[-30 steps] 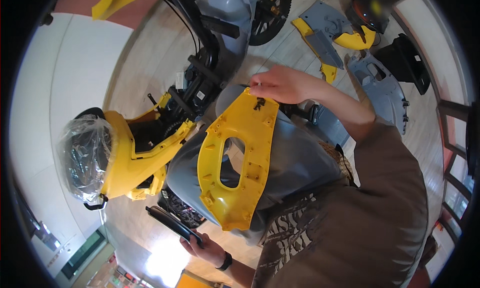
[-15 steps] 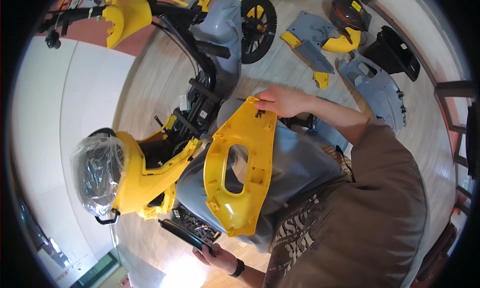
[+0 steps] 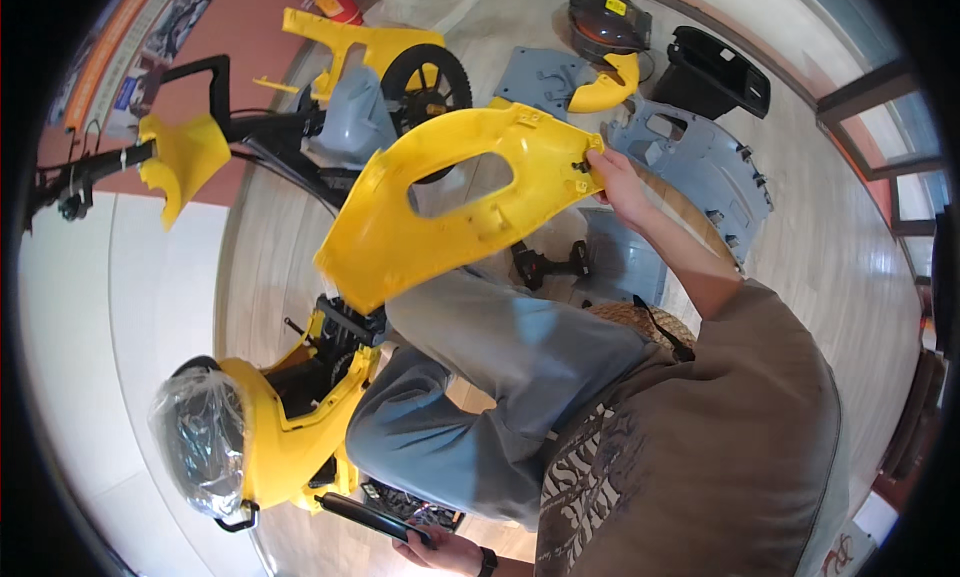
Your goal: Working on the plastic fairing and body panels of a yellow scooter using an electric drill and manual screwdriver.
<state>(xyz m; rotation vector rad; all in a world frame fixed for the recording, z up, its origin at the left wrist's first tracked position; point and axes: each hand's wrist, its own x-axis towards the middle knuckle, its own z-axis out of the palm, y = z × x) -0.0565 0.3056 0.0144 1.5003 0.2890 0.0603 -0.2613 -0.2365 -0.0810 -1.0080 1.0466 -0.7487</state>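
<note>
My right hand (image 3: pixel 622 190) pinches the narrow end of a yellow plastic body panel (image 3: pixel 470 235) with a large oval opening. The panel is held in the air above my bent knees, tilted, its wide end towards the left. A black cylindrical electric screwdriver (image 3: pixel 365 517), with a thin tip at its far end, lies in my left hand (image 3: pixel 440 550). Those fingers are closed round its near end. Beside this tool sits a box of small dark parts (image 3: pixel 410 499), partly hidden by my leg. In front of me is a yellow scooter front (image 3: pixel 290 447) with its headlight in clear plastic wrap (image 3: pixel 205 442).
A bare scooter frame (image 3: pixel 275 137) with handlebars and a wheel (image 3: pixel 428 87) stands at upper left. On the floor are a cordless drill (image 3: pixel 548 265), grey panels (image 3: pixel 695 162), a black tub (image 3: pixel 715 72), a yellow part (image 3: pixel 605 85) and a dark rounded unit (image 3: pixel 608 25).
My right hand has lifted the yellow panel off my lap, up and to the right, and swung its wide end to the left. The left hand still holds the screwdriver. The view has shifted.
</note>
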